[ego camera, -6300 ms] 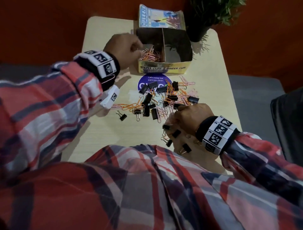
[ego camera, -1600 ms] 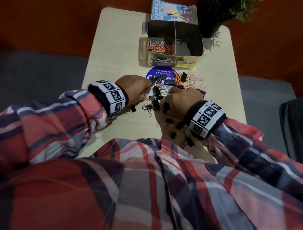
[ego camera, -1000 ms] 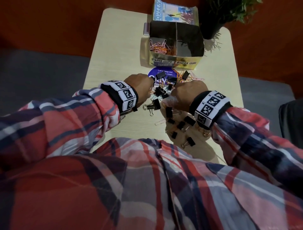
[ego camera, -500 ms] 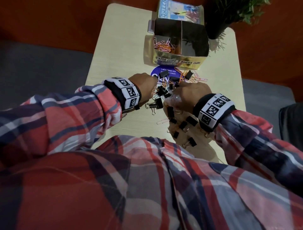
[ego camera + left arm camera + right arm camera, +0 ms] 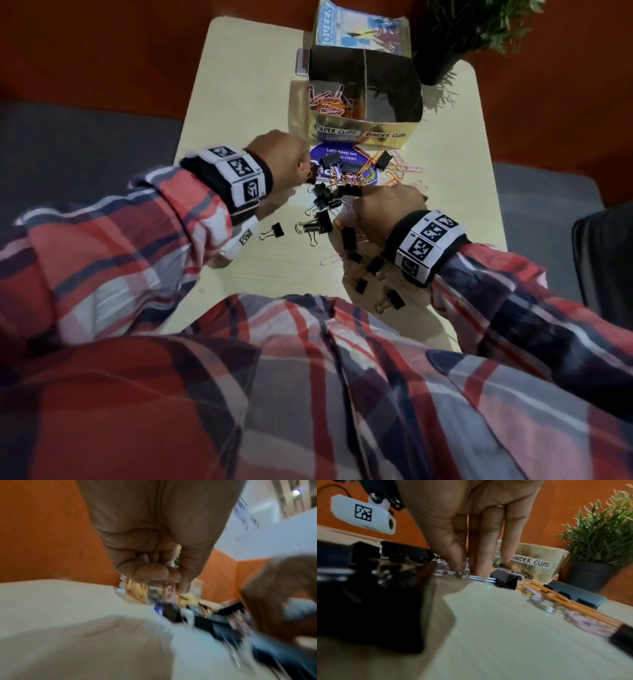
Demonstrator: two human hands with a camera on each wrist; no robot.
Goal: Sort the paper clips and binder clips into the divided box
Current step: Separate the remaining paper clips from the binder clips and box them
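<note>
Head view: divided box (image 5: 356,128) at the table's far end, its handwritten labels reading "PAPER CLIPS" on the left, already holding some, and "BINDER CLIPS" on the right, seemingly empty. Just before it, the mixed pile: stiff black binder clips (image 5: 322,222), best pinched by body or wire handles; light, slippery paper clips (image 5: 394,171), which tangle. Left hand (image 5: 281,161) is fisted, contents unclear; right hand (image 5: 471,534), fingers extended, presses a clip handle.
</note>
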